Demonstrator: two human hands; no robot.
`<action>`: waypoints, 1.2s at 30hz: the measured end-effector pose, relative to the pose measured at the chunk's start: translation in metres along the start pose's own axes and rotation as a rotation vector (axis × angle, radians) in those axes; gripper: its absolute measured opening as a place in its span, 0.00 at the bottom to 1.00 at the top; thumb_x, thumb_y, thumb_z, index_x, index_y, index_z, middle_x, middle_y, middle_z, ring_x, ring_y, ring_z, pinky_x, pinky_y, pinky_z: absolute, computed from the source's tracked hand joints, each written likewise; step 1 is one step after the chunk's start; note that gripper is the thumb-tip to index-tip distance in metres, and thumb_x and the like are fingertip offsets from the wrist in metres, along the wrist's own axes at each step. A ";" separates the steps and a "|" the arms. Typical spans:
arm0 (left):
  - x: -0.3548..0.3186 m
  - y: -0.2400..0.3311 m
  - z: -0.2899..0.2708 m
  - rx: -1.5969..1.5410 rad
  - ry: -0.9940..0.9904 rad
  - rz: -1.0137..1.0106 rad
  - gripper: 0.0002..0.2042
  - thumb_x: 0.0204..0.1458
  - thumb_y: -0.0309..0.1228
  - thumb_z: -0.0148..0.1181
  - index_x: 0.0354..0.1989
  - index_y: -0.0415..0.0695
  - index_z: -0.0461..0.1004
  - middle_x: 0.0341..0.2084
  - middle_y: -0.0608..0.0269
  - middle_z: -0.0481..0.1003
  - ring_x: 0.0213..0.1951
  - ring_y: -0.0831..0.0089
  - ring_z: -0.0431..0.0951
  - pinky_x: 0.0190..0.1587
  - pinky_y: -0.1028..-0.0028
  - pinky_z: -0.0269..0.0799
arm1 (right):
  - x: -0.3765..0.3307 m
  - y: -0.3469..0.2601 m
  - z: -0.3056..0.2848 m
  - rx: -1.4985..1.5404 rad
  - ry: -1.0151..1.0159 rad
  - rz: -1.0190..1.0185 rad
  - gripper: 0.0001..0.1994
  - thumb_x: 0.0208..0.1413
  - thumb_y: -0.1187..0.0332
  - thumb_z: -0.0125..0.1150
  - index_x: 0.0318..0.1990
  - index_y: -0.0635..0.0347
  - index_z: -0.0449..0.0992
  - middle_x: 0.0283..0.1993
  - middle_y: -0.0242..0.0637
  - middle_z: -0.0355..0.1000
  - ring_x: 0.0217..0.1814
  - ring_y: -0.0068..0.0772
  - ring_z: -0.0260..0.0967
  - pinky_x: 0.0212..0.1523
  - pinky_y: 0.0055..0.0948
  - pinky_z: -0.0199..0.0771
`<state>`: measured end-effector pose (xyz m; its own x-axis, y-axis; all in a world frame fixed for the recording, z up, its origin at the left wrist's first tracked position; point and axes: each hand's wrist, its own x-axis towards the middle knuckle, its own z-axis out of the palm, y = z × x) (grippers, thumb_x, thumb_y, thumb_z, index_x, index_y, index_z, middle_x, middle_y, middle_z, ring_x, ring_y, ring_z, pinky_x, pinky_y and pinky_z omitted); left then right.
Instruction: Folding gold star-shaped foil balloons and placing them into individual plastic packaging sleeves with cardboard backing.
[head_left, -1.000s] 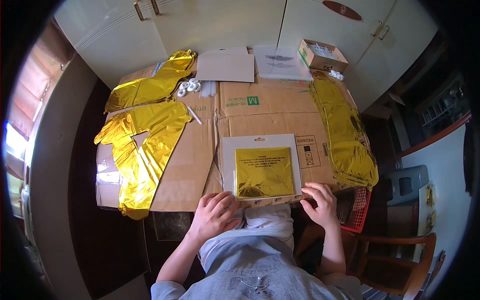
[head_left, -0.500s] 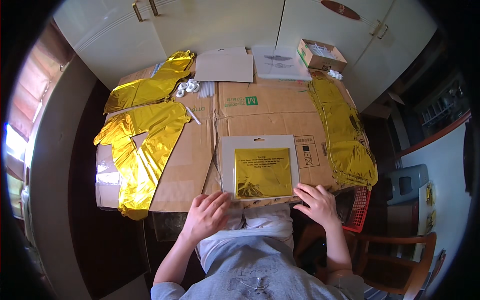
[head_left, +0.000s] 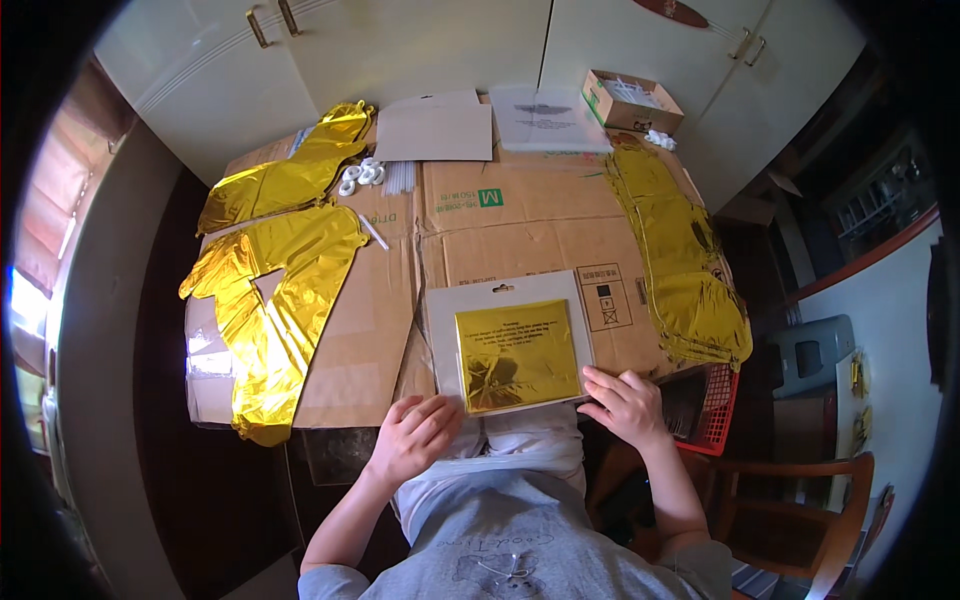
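Observation:
A flat package lies at the front edge of the cardboard: a grey backing card with a hanging slot, apparently in clear film. On it rests a folded gold foil balloon in a sleeve with dark print. My left hand has its fingers curled at the package's lower left corner. At the lower right edge, my right hand grips with thumb and forefinger. The package slants slightly, its lower edge over my lap. My left thumb is mostly hidden.
Unfolded gold foil balloons lie at left and right. Toward the back are white ribbon rolls, clear straws, grey cards, clear bags and a small box of white sticks. A red basket stands below right.
The package has turned slightly, its left side coming nearer to me, with both hands staying at its lower corners. The whole view has shifted a little.

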<state>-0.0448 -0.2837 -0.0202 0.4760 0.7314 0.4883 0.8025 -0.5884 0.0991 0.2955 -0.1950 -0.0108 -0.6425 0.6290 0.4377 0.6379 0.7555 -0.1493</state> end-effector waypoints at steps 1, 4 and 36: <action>0.001 0.001 0.002 0.005 0.024 0.001 0.13 0.46 0.29 0.62 0.43 0.48 0.77 0.47 0.67 0.76 0.52 0.74 0.74 0.53 0.67 0.68 | -0.001 -0.001 0.003 -0.002 0.023 0.001 0.18 0.40 0.60 0.73 0.40 0.51 0.78 0.51 0.20 0.75 0.30 0.24 0.66 0.30 0.22 0.72; 0.003 0.002 0.006 0.010 0.065 -0.028 0.12 0.46 0.28 0.63 0.40 0.47 0.78 0.44 0.68 0.77 0.50 0.74 0.76 0.50 0.69 0.69 | -0.004 -0.008 0.010 0.011 0.076 -0.002 0.19 0.36 0.63 0.76 0.38 0.52 0.77 0.49 0.26 0.77 0.31 0.26 0.69 0.29 0.24 0.72; 0.027 0.029 0.028 0.016 0.206 -0.553 0.07 0.37 0.22 0.62 0.19 0.44 0.68 0.25 0.60 0.72 0.31 0.62 0.72 0.42 0.62 0.64 | 0.002 -0.029 0.035 0.119 0.259 0.366 0.09 0.47 0.76 0.66 0.27 0.58 0.69 0.32 0.36 0.75 0.30 0.37 0.76 0.29 0.30 0.77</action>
<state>0.0015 -0.2713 -0.0284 -0.0933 0.8451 0.5264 0.9176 -0.1322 0.3748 0.2609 -0.2089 -0.0369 -0.2471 0.8030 0.5423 0.7401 0.5177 -0.4292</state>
